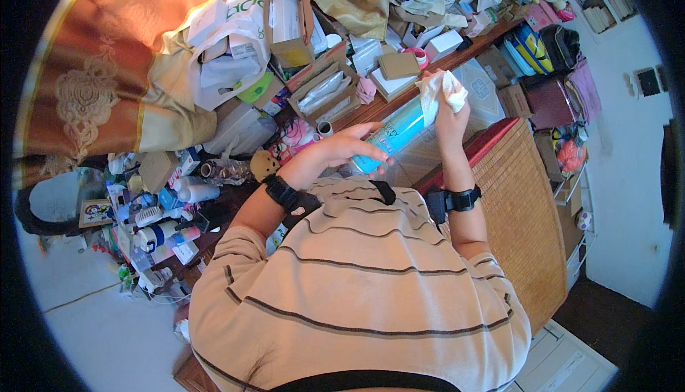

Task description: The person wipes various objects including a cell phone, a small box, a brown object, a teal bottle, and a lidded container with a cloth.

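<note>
A blue spray can [393,135] bearing writing lies tilted between my two hands. My left hand [356,148] grips its lower end, thumb along the near side and fingertips showing beneath. Around the upper end my right hand [452,116] presses a crumpled white cloth or tissue [443,89], which hides the can's top. Both wrists wear black strapped devices. Beyond the can, a wooden ledge [369,108] carries an open cardboard box [326,92] with a clear plastic packet in it.
On the right stands a woven mat surface [514,199] with a red edge. A white plastic bag [230,49] and orange curtain [107,65] are at upper left. Bottles [198,190], a teddy bear figure [264,164] and small goods crowd the left. A small brown box [400,65] sits beyond my hands.
</note>
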